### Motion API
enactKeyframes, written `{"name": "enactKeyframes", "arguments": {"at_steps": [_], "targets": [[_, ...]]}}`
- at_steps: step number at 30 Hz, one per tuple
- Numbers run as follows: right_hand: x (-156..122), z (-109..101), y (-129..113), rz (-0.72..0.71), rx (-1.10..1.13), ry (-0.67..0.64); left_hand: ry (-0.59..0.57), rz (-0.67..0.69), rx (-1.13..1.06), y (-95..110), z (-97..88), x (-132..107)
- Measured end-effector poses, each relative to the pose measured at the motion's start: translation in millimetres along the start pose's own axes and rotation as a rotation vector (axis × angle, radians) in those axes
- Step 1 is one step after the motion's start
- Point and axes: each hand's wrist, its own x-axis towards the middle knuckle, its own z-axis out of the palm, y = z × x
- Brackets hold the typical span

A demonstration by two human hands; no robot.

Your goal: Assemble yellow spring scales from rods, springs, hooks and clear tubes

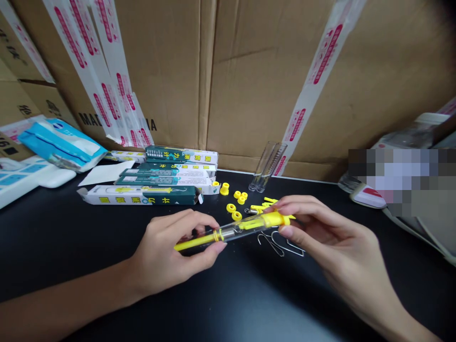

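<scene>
My left hand [178,249] is closed around the left part of a clear tubular spring scale [231,232], with thumb and fingertips on its sides. Inside the tube show a yellow rod, a silver spring and thin yellow pieces. At the right end, my right hand [324,228] pinches the yellow cap [274,219] between thumb and fingers. The tube tilts up slightly to the right. Just behind it lie yellow plastic rings [231,209] and thin yellow sticks [269,202]. Bent metal hooks [281,244] rest on the table beneath the tube's right end.
Several printed cartons [142,194] are stacked at the back left, near a blue tissue pack [64,142] and a white power strip [28,178]. Two clear tubes [267,166] stand before the cardboard wall [249,85]. At the right is a plastic bottle [409,135].
</scene>
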Motion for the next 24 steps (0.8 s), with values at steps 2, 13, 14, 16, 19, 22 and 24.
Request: {"name": "enactKeyframes", "arguments": {"at_steps": [2,13,14,16,19,22,24], "targets": [[0.1,0.2,0.2,0.006,-0.005,-0.010,-0.003,0.016,0.012,-0.2,-0.1,-0.5],[1.0,0.6,-2.1,0.185,-0.095,-0.039,-0.034,0.085,0.073,-3.4,1.1,-2.0],[0.6,0.3,-1.2,0.212,-0.088,-0.041,-0.035,0.082,0.074,-3.2,1.3,-2.1],[0.3,-0.2,0.4,0.267,-0.046,-0.059,-0.034,0.073,0.077,-2.7,1.7,-2.1],[1.4,0.3,1.9,0.309,0.009,-0.067,-0.030,0.072,0.075,-1.7,1.9,-2.1],[2.9,2.0,3.3,0.348,0.043,-0.052,-0.026,0.082,0.082,-0.6,1.8,-2.8],[3.1,3.2,4.7,0.375,0.068,-0.051,-0.022,0.083,0.086,-0.2,1.8,-3.3]]}}
